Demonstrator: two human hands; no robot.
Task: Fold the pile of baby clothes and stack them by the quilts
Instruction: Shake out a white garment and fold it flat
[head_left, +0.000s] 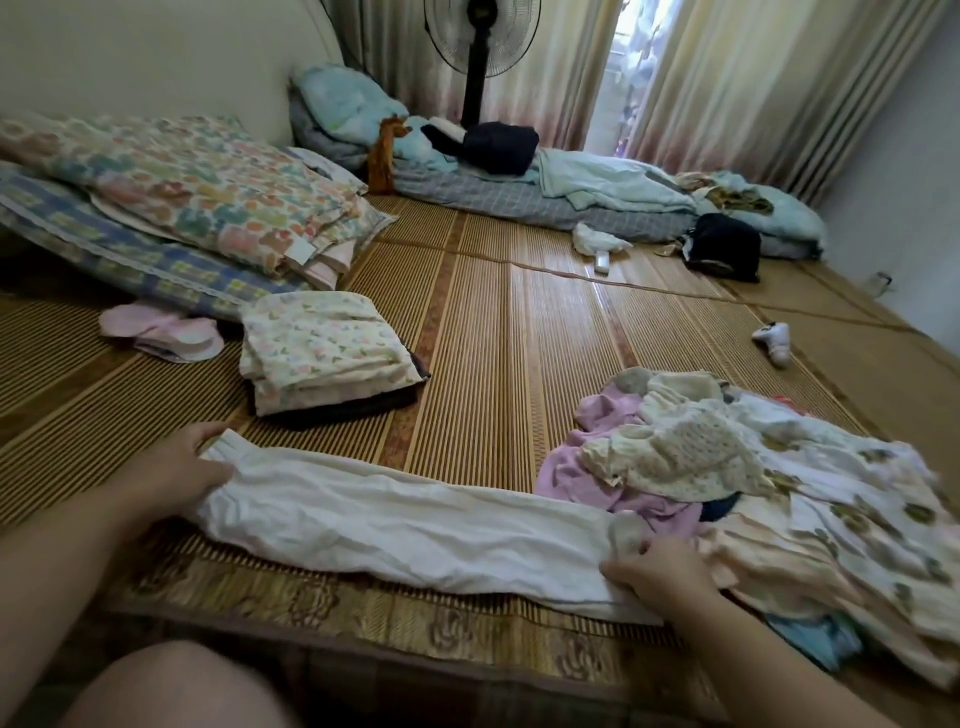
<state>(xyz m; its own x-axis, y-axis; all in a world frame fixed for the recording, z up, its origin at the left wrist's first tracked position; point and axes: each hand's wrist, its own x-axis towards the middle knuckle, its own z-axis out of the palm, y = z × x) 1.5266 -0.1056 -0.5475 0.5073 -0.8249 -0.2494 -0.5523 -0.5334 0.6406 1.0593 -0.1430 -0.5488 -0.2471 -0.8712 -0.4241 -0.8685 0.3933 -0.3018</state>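
Note:
A long white garment (405, 525) lies stretched flat across the bamboo mat in front of me. My left hand (179, 465) grips its left end, thumb on top of the gathered waistband. My right hand (660, 569) pinches its right end by the cuff. Right of it sits the loose pile of baby clothes (737, 467): pink, cream and flower-printed pieces. A folded stack of floral baby clothes (324, 351) rests further back on the left, in front of the quilts (176, 192).
The bamboo mat (519, 338) covers the bed. Pink cloth items (161, 330) lie beside the quilts. Bedding, a dark bag (724, 247), a white bottle (601, 262) and a white sock (775, 340) lie at the back right. A standing fan (480, 47) stands by the curtains.

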